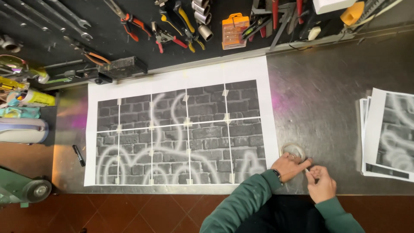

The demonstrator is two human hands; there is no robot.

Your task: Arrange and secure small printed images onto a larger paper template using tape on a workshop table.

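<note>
1. Tape roll: a clear ring lying flat on the metal bench, just off the lower right corner of the taped paper sheets, near the bench's front edge.
2. Nearest to us, our right hand hovers over the front edge of the bench, thumb and fingers pinched narrow on what looks like a short strip of tape; the strip is too small for us to be sure.
3. Our left hand, in a green sleeve with a watch at the wrist, rests on the near rim of the tape roll, fingers curled on it, forefinger pointing toward the right hand. The two hands are just beside each other.
4. The taped paper sheets form a grid of printed panels showing a grey brick wall with pale sprayed loops, joined along the seams with small tape tabs.
5. To the right, well apart from the grid, we note a stack of loose prints of the same kind.
6. Left of the grid, a black marker lies on the bench.
7. Farthest off, a dark tool board carries wrenches, red-handled pliers and an orange bit case.
</note>
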